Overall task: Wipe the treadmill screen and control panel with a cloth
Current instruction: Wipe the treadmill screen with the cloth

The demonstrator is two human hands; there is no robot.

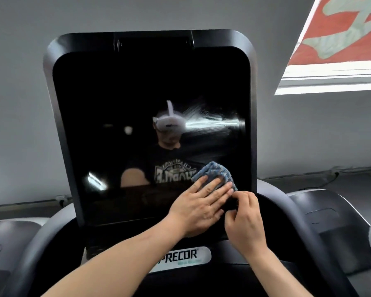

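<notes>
Cloth [214, 172] against treadmill screen [126, 99]

Cloth [214, 172] blue-grey, speckled; screen [137, 99] glossy black; banner [338, 28] red, pale-green figure.

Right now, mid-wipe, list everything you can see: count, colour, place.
Glossy black treadmill screen: one, centre, tilted back, smear streaks at its right.
Blue-grey microfibre cloth: one, on the screen's lower right.
White PRECOR logo badge: one, below the screen.
Grey side consoles: two, either side of the screen.
Red and pale-green banner: one, upper right wall.
Left hand: flat, fingers pressing the cloth.
Right hand: pinching the cloth's lower edge.
</notes>
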